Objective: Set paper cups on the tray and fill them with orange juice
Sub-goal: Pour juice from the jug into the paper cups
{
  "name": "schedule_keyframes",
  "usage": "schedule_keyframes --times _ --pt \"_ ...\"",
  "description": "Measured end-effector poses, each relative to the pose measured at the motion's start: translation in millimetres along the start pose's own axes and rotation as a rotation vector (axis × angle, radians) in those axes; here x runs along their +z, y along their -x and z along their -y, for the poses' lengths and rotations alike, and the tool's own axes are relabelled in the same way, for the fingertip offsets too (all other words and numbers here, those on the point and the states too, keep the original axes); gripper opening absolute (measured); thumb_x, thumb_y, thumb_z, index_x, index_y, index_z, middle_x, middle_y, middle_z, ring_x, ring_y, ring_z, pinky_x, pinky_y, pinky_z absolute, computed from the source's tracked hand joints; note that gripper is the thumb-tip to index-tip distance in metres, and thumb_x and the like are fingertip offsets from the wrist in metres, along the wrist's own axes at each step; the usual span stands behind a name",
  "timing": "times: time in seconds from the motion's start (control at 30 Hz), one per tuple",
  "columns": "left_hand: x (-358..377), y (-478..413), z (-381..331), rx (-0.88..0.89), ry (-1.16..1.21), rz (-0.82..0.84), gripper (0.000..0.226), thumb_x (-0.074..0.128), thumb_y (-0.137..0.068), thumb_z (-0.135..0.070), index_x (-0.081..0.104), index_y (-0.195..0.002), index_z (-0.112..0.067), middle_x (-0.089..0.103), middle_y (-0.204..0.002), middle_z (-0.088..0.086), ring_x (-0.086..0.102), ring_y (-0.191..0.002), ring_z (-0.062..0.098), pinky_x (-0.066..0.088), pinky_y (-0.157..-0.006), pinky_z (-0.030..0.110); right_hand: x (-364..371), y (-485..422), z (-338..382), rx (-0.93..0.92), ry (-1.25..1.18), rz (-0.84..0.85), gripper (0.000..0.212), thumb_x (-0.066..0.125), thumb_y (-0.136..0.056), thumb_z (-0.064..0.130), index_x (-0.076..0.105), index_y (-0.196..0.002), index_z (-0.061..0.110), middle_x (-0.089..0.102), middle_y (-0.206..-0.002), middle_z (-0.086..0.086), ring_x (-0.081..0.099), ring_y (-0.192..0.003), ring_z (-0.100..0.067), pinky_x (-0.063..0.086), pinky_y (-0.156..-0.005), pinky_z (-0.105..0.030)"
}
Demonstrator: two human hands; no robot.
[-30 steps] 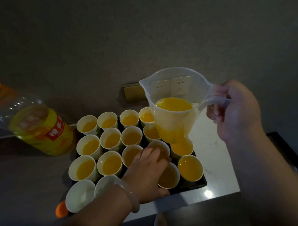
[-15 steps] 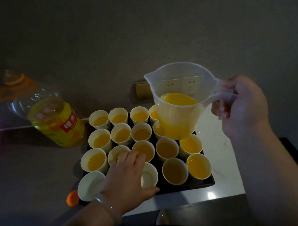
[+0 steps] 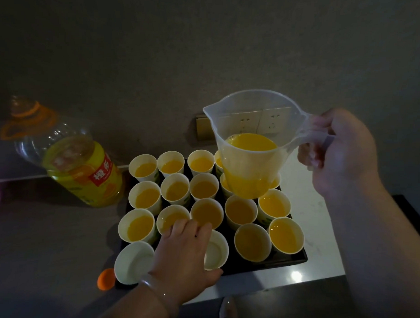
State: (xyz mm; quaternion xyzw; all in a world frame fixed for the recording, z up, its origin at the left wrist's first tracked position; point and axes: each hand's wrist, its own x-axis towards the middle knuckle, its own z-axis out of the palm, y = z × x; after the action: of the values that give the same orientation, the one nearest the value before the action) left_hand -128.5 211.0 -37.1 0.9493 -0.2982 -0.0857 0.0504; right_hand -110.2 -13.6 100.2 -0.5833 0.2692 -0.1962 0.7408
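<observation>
The jug [image 3: 249, 160] blocks most of the far-right cups [image 3: 217, 162], and the left hand [image 3: 186, 255] covers half a near cup [image 3: 216, 250].

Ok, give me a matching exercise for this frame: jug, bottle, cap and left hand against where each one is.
1 jug
2 bottle
3 cap
4 left hand

A standing left of the tray, part full
B over the near cups
C beside the tray's near left corner
D held by the right hand above the far cups

Pairs: 1-D, 2-A, 3-C, 4-B.
</observation>
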Motion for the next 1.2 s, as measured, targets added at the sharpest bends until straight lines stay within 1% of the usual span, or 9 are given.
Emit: schedule_keyframes --times 0.1,0.23,0.33,0.5,0.63,0.73,0.87,1.1,1.2 --pt "-3 -1 1 -0.024 0.103 -0.024 0.062 0.052 -0.057 -0.073 0.050 -0.103 -0.032 0.053 -0.096 -0.012 0.052 -0.093 0.016 0.041 -0.075 0.029 0 0 0 -0.007 0.012 -0.009 0.028 0.049 -0.084 0.014 0.049 -0.056 0.016 0.043 -0.049 0.001 0.032 -0.043 -0.011 0.024 -0.045 -0.027" --pt "-27 2 -2 -0.081 0.354 -0.097 0.063 0.060 -0.068 -0.063 0.036 -0.121 -0.039 0.035 -0.112 -0.020 0.033 -0.105 0.002 0.027 -0.082 0.017 2 -2 7 -0.026 0.021 -0.007 0.024 0.048 -0.086 0.012 0.049 -0.062 0.014 0.045 -0.052 0.001 0.032 -0.044 -0.011 0.024 -0.045 -0.026" --pt "-50 -3 3 -0.120 0.538 -0.220 0.066 0.069 -0.070 -0.048 0.034 -0.125 -0.037 0.030 -0.114 -0.021 0.035 -0.101 -0.003 0.034 -0.072 0.007 5 -6 8 -0.042 0.002 0.033 0.036 0.047 -0.084 0.011 0.052 -0.049 0.018 0.044 -0.047 0.003 0.030 -0.040 -0.011 0.022 -0.044 -0.024" --pt "-72 -21 27 -0.183 0.619 -0.410 0.067 0.077 -0.069 -0.031 0.043 -0.126 -0.028 0.035 -0.117 -0.011 0.034 -0.092 -0.022 0.032 -0.068 -0.002 15 -10 7 -0.017 0.084 0.109 0.043 0.052 -0.076 0.017 0.051 -0.032 0.018 0.044 -0.045 0.003 0.031 -0.040 -0.011 0.021 -0.043 -0.025" --pt "-83 -31 45 -0.195 0.563 -0.507 0.073 0.078 -0.065 -0.030 0.046 -0.129 -0.016 0.039 -0.121 -0.002 0.029 -0.090 -0.012 0.024 -0.075 -0.010 25 -13 4 -0.017 0.171 0.159 0.038 0.055 -0.069 0.020 0.053 -0.032 0.018 0.045 -0.042 0.005 0.036 -0.037 -0.008 0.027 -0.038 -0.018" --pt "-87 -34 52 -0.180 0.557 -0.515 0.080 0.078 -0.063 -0.037 0.046 -0.133 -0.013 0.040 -0.125 0.000 0.029 -0.097 -0.012 0.025 -0.079 -0.009 32 -15 5 -0.068 0.211 0.200 0.024 0.056 -0.058 0.023 0.055 -0.036 0.014 0.049 -0.045 0.000 0.041 -0.038 -0.011 0.031 -0.037 -0.015" --pt "-87 -38 57 -0.186 0.569 -0.477 0.083 0.076 -0.062 -0.046 0.045 -0.134 -0.020 0.042 -0.126 -0.005 0.033 -0.100 -0.009 0.033 -0.074 -0.001 39 -14 10 -0.209 0.286 0.312 0.033 0.056 -0.067 0.013 0.051 -0.034 0.011 0.041 -0.041 0.000 0.038 -0.038 -0.013 0.033 -0.041 -0.019" --pt "-88 -40 56 -0.179 0.595 -0.441 0.070 0.080 -0.069 -0.031 0.043 -0.128 -0.029 0.039 -0.111 -0.017 0.038 -0.090 -0.009 0.034 -0.069 0.000 53 -17 20 -0.383 0.595 0.362 0.031 0.056 -0.061 0.024 0.043 -0.042 0.005 0.033 -0.046 -0.009 0.033 -0.045 -0.019 0.029 -0.048 -0.030" --pt "-86 -42 57 -0.178 0.623 -0.402 0.068 0.078 -0.069 -0.032 0.042 -0.127 -0.032 0.045 -0.113 -0.016 0.045 -0.098 -0.003 0.038 -0.070 0.008 57 -15 23 -0.419 0.687 0.349 0.031 0.055 -0.061 0.027 0.044 -0.042 0.006 0.033 -0.043 -0.005 0.031 -0.047 -0.020 0.027 -0.049 -0.032"
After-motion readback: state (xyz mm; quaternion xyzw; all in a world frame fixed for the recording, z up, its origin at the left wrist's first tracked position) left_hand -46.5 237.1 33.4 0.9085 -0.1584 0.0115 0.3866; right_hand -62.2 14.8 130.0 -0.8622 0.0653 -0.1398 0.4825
